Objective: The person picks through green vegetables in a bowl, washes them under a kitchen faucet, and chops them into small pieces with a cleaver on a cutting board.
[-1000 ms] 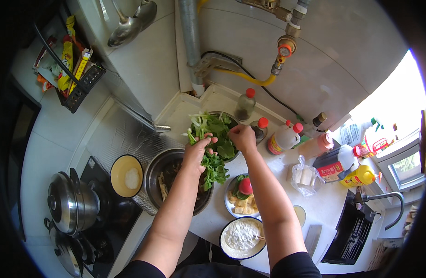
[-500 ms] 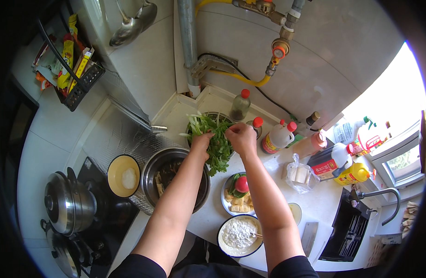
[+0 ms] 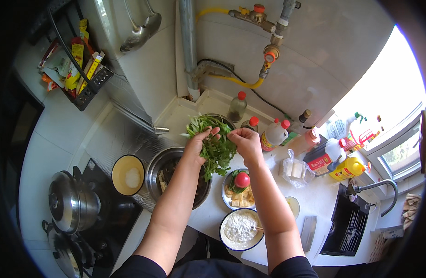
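Observation:
A bunch of leafy green herbs [image 3: 218,155] hangs over a dark-rimmed round container [image 3: 226,121] at the back corner of the counter. My left hand [image 3: 199,146] is closed round the bunch, fingertips curled up at its top. Just right of the leaves, my right hand [image 3: 246,142] is held in a pinch; whatever is between its fingertips is too small to make out. Left of the herbs stands a steel pot [image 3: 152,172] with dark contents, partly covered by my left forearm. Near my right forearm, a plate [image 3: 225,197] holds a red round vegetable, green leaves and pale yellow pieces.
A bowl of white flour [image 3: 240,229] with chopsticks stands near me, a cleaver [image 3: 308,233] to its right. A yellow bowl [image 3: 128,175] is beside the stove with its lidded pot [image 3: 71,202]. Several bottles line the back right, before the black sink [image 3: 346,227].
My left hand has turned so that its fingertips show above the herbs. My right hand stays pinched, slightly right of the leaves. The whole view has shifted a little.

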A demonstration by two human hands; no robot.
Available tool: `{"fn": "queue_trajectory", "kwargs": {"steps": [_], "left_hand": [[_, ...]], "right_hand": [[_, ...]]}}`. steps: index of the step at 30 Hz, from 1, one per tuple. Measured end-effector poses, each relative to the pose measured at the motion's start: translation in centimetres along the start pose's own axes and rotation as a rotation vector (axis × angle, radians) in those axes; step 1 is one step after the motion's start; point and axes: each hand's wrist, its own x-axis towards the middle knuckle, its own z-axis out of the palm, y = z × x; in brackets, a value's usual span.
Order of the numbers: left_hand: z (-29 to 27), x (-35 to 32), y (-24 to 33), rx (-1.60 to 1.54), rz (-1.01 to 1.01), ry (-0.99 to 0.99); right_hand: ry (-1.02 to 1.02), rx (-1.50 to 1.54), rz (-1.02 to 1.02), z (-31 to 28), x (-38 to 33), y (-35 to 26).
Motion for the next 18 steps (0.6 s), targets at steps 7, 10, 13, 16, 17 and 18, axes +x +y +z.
{"fn": "queue_trajectory", "kwargs": {"steps": [7,10,13,16,17,18], "left_hand": [[1.3,-5.0,0.4,-0.232,0.058,-0.194],[1.6,-6.8,-0.6,-0.123,0.142,-0.256],[2.8,-8.5,-1.9,-0.112,0.113,-0.369],[3.4,-9.7,-3.7,-0.183,0.019,-0.478],[3.5,-10.1,-4.5,-0.199,-0.024,-0.525],[3.9,-10.9,-5.8,-0.196,-0.09,-0.523]], "right_hand": [[-0.06,-0.179,-0.069,1.0,-5.3,0.0],[-0.055,-0.203,-0.027,0.5,-8.4,-1.1],[-0.032,-0.094,-0.052,-0.8,-10.9,-0.4],[0.084,0.043,-0.087,-3.9,-15.6,-2.0],[0.117,0.145,-0.051,-5.6,-17.4,-2.4],[0.196,0.198,-0.04,-7.9,-19.1,-1.5]]}}
